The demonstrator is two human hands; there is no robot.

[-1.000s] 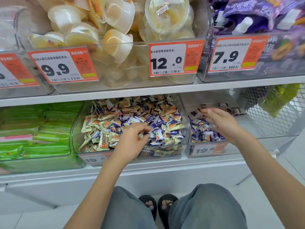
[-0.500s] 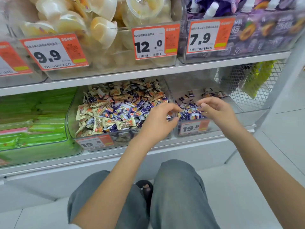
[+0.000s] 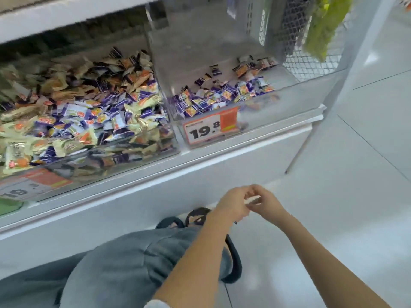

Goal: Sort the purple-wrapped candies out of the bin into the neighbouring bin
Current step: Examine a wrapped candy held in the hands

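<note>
The left clear bin (image 3: 104,165) is heaped with gold and purple-wrapped candies (image 3: 93,112) mixed together. Beside it on the right, the neighbouring clear bin (image 3: 282,103) holds a thin layer of purple-wrapped candies (image 3: 211,98) near its front. Both hands are out of the bins, low in front of the white shelf base. My left hand (image 3: 231,205) and my right hand (image 3: 268,203) meet at the fingertips, fingers curled. A pale blur lies between them; motion blur hides whether either holds a candy.
An orange price tag (image 3: 211,127) reading 19.8 hangs on the right bin's front. A wire mesh panel (image 3: 311,63) with green packets (image 3: 322,25) stands to the right. My grey-trousered knees (image 3: 133,274) and dark slippers (image 3: 198,216) are below the shelf base (image 3: 133,203).
Both hands have dropped from the bins to below the shelf edge and come together. The view has swung down and to the right; the upper shelf has left the frame.
</note>
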